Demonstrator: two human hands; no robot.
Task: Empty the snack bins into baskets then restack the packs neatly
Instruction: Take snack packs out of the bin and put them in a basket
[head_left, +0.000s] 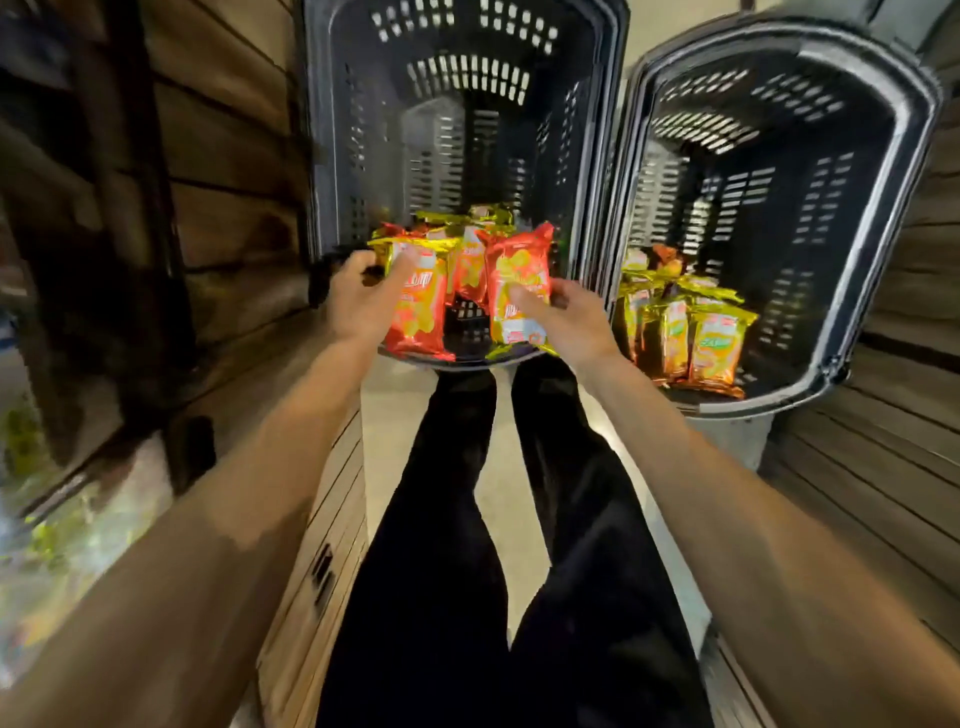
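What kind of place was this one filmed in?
Probably a shop aisle: two dark perforated plastic shopping baskets, many red and gold foil snack packs in them, and brown wooden slatted display units on both sides.

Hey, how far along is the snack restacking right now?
Done: left dark slotted plastic basket and right basket both hold packs; the right's gold foil packs stand in a row. In hand: left hand and right hand each grip a red chip pack. Left: the jumbled pile behind them.
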